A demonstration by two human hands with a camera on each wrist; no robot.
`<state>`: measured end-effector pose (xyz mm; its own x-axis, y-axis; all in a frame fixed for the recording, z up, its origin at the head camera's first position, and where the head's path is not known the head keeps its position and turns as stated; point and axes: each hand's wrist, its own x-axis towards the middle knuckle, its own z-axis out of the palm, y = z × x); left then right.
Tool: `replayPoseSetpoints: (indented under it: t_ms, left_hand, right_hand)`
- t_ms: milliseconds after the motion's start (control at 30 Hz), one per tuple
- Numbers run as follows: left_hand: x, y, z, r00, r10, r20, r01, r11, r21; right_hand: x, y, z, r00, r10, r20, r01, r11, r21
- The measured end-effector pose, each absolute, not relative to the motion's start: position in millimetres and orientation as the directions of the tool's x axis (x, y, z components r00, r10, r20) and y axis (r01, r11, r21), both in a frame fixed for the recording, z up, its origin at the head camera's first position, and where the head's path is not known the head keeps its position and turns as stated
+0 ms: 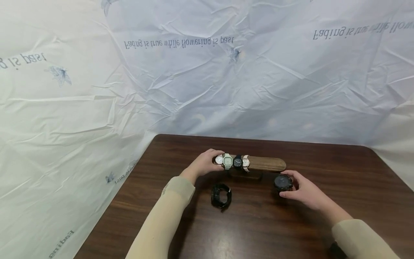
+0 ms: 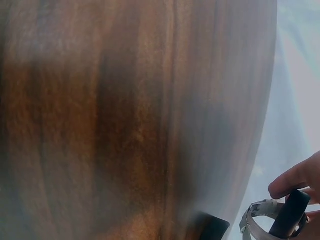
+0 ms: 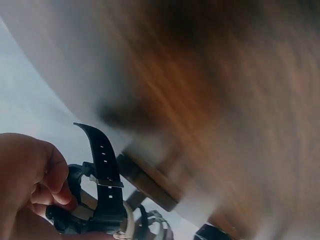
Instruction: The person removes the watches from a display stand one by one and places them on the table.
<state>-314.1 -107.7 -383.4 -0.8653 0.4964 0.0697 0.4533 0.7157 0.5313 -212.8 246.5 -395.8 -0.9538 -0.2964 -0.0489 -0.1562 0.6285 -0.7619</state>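
Head view, nearest you: your two cream sleeves (image 1: 163, 219) come in over the dark wooden table (image 1: 258, 230). Between your forearms, a black watch (image 1: 221, 195) lies on the table, strap buckled in a loop, touched by neither hand.

A little farther out, your right hand (image 1: 302, 192) curls its fingers and thumb round a second dark watch (image 1: 283, 182), holding it low over the table, just beside the right end of the wooden bar (image 1: 266, 163). The right wrist view shows the same grip from below: your fingers (image 3: 47, 175) pinch the case, and the black strap (image 3: 102, 165) with its holes sticks up free. That view is blurred, so whether the watch touches the table cannot be told.

Beyond that, your left hand (image 1: 203, 163) is at the left end of the bar, fingers curled round the white-faced watch (image 1: 219, 160) that sits outermost on it. In the left wrist view a fingertip (image 2: 295, 180) rests on a dark strap over a metal band (image 2: 257, 215).

Next along the bar, side by side and touching, sit a pale green watch (image 1: 228, 161), a black-faced watch (image 1: 237, 162) and a pinkish watch (image 1: 245, 163). The right half of the bar is bare wood. It stands on a short dark foot (image 1: 247, 175).

Farthest off, a crumpled white sheet (image 1: 207, 79) with printed lettering hangs behind the table.
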Motion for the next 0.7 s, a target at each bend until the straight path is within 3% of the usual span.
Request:
replayPoseSetpoints:
  t_ms: [700]
  left_hand:
    - [-315.4, -108.7, -387.9, -0.870, 0.487, 0.077, 0.445, 0.706, 0.551]
  right_hand:
    - [-212.5, 189.3, -409.7, -0.918, -0.385, -0.098, -0.180, 0.624, -0.761]
